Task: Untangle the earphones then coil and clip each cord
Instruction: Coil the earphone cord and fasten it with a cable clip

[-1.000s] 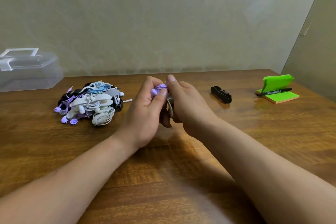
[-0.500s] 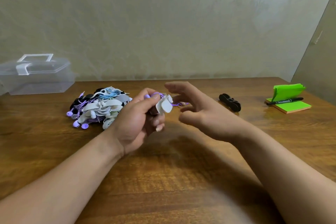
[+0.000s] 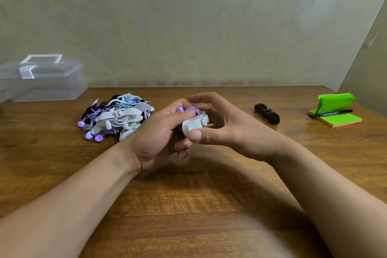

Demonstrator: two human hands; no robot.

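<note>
Our left hand (image 3: pixel 159 132) curls its fingers (image 3: pixel 184 113) tight round the coiled purple earphones (image 3: pixel 191 109), thumb on top, likely so the loops cannot spring apart. Our right hand (image 3: pixel 226 130) pinches the white clip (image 3: pixel 193 124) against that coil, thumb beneath, seemingly to close it. Both hands work over the middle of the table (image 3: pixel 209 205). The pile of other earphones (image 3: pixel 117 117) lies to the left and the spare black clips (image 3: pixel 267 113) to the right, within reach.

Left hand (image 3: pixel 159 138) hides most of the purple cord (image 3: pixel 192 109).
</note>
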